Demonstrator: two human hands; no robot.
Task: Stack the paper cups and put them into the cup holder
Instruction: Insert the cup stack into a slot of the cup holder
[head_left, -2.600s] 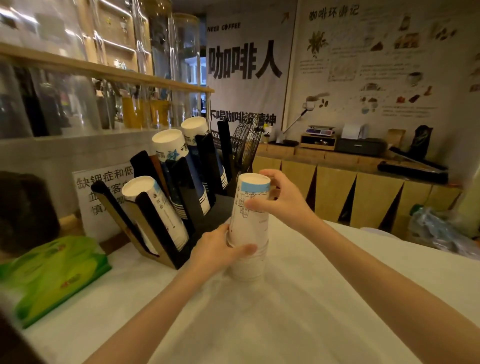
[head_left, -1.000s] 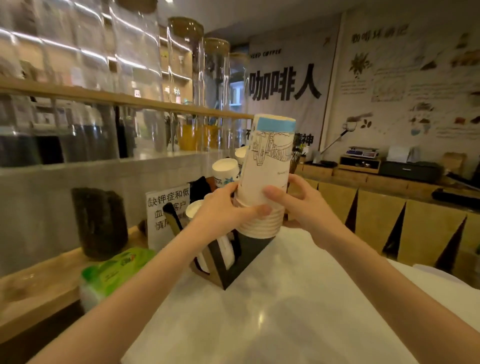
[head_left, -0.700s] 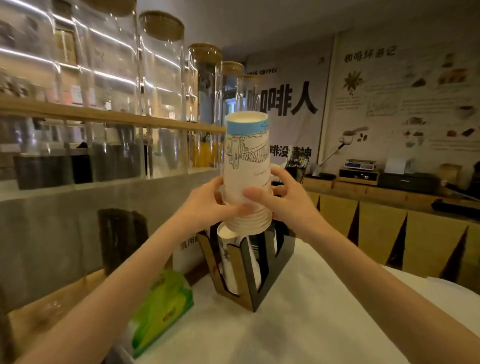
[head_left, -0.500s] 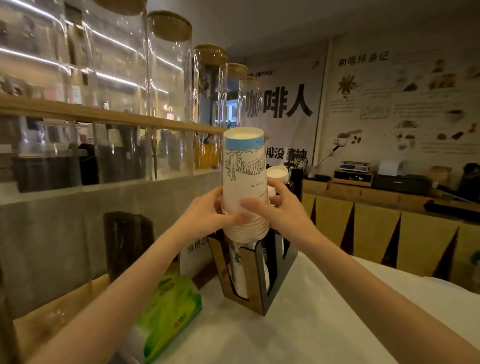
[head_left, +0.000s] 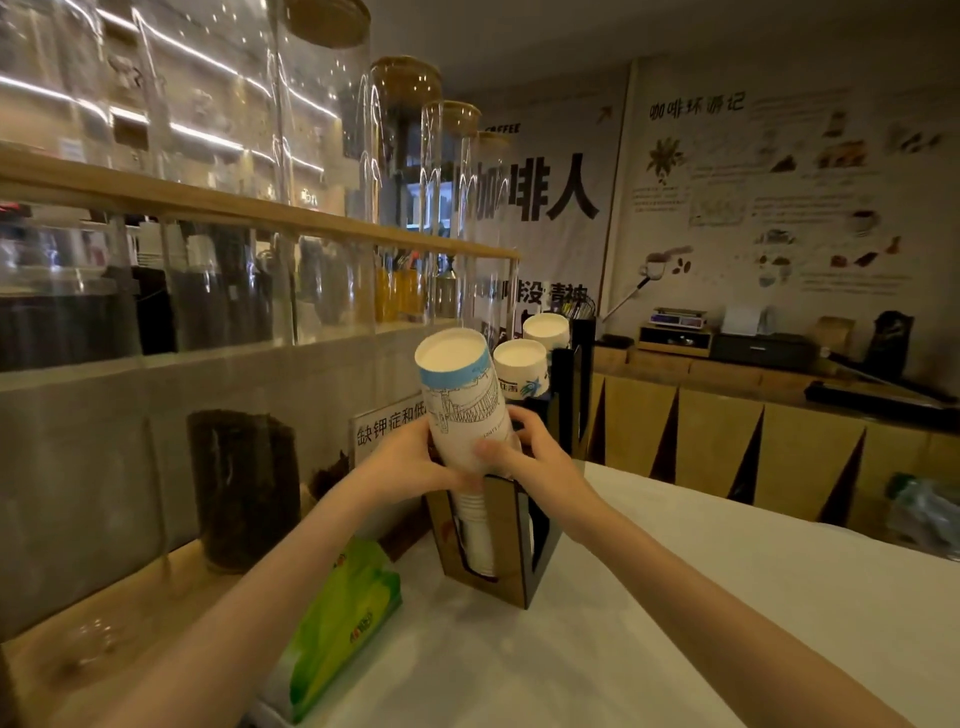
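Observation:
A stack of white paper cups (head_left: 462, 400) with a blue band and line drawing sits bottom-up and tilted left, its lower part inside the nearest slot of the black and brown cup holder (head_left: 511, 566). My left hand (head_left: 410, 465) grips the stack from the left. Opposite it, my right hand (head_left: 524, 457) grips from the right, just above the holder's top edge. Two other cup stacks (head_left: 522, 369) stand in the slots behind.
A green tissue pack (head_left: 337, 623) lies left of the holder on the white-covered table (head_left: 649, 623). A printed sign (head_left: 387, 426) and a dark jar (head_left: 241, 488) stand by the glass partition. Tall glass jars line the wooden shelf (head_left: 260, 208).
Both hands have lowered the cup stack from above the holder down into its nearest slot, and the stack now leans left.

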